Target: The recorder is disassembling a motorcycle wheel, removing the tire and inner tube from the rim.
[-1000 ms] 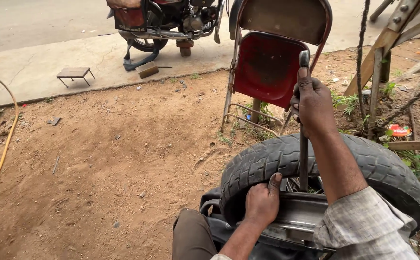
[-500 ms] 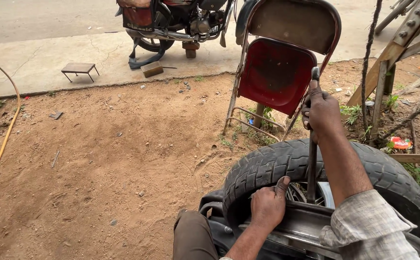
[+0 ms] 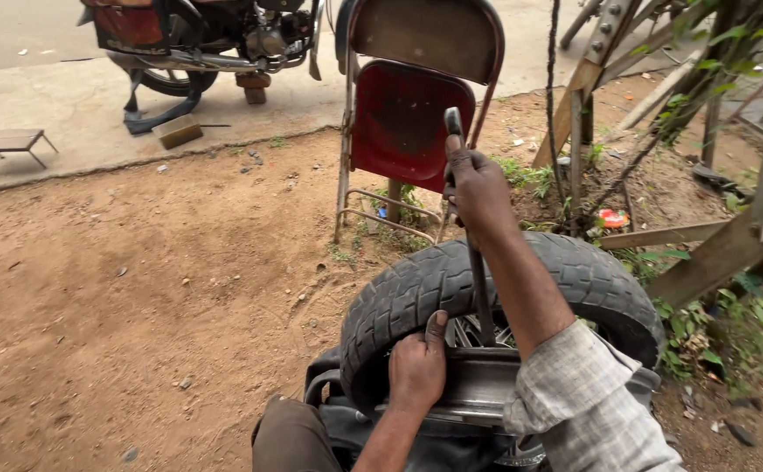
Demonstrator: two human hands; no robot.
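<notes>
Now the right hand [image 3: 478, 188] is fisted round the upper end of a long dark metal tyre lever [image 3: 471, 253], which stands nearly upright with its lower tip going down between the black knobbly rubber tyre [image 3: 425, 288] and the shiny metal wheel rim [image 3: 478, 385]; half a second ago the lever leaned slightly more to the right, so it looks to be being worked to pry the bead, though the tip itself is hidden. The left hand [image 3: 416, 371] is pressed flat-ish with fingers curled on the tyre's near sidewall, just below and left of the lever, same spot as before. Wheel lies tilted right under both hands, against the person's knee. Beyond the right hand stands a red folding metal chair [image 3: 408, 122]; further off up-left a parked motorcycle [image 3: 198, 35] on a concrete strip [image 3: 67, 87]. Ground around the hands is bare reddish dirt [image 3: 137, 288]; wooden posts [image 3: 731, 227] and weeds to the right.
</notes>
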